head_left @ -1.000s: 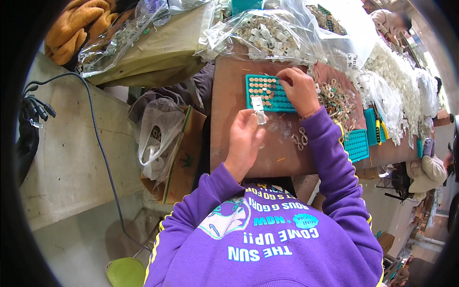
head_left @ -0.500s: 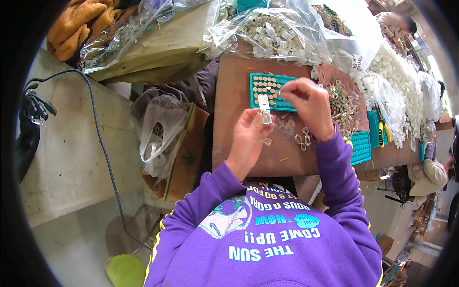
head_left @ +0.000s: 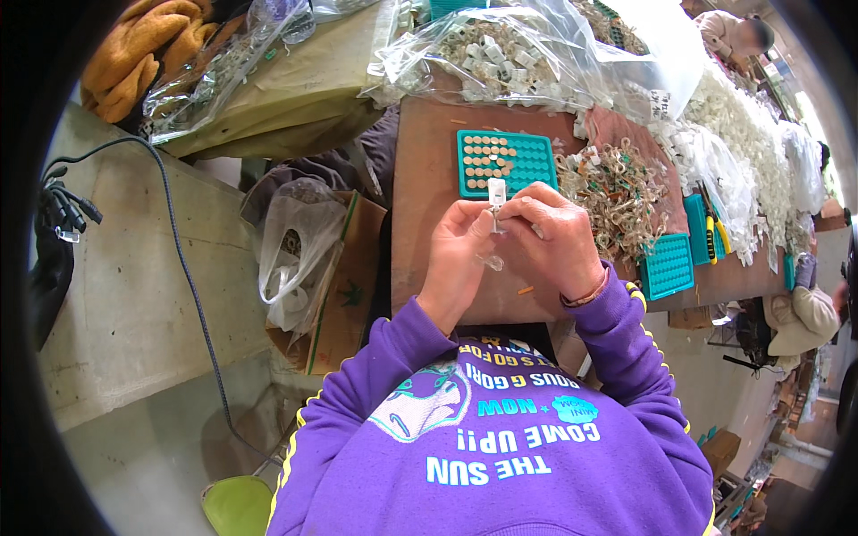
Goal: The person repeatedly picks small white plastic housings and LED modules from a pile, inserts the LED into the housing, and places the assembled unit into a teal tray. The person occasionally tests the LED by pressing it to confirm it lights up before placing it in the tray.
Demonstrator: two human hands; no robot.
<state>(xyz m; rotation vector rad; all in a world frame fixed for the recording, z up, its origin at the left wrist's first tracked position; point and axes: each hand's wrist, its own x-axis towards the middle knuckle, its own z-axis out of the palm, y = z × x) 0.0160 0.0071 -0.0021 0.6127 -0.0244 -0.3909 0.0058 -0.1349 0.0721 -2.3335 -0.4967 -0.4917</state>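
Note:
Between finger and thumb, my left hand [head_left: 458, 255] pinches a small white plastic housing [head_left: 497, 192], its pale end pointing up and away from me. A clear looped piece [head_left: 491, 262] hangs beside that palm. My right hand [head_left: 559, 239] has its fingertips pressed together against the lower end of the housing; whatever they pinch there is hidden. Just beyond both hands lies a teal tray [head_left: 539, 154] with round pockets. Several rows of tan discs [head_left: 485, 152] fill its left side, and a few sit out of line near the middle.
To the right are a heap of looped wires [head_left: 617, 196], another teal tray [head_left: 668, 266] and yellow-and-black pliers [head_left: 715, 234]. A clear bag of white housings [head_left: 496, 61] lies at the back. Co-workers [head_left: 728, 37] sit along the right. A cardboard box [head_left: 344, 286] stands left.
My right hand has come from over the teal tray down to the housing in my left hand, its fingertips now meeting it. The view has shifted slightly.

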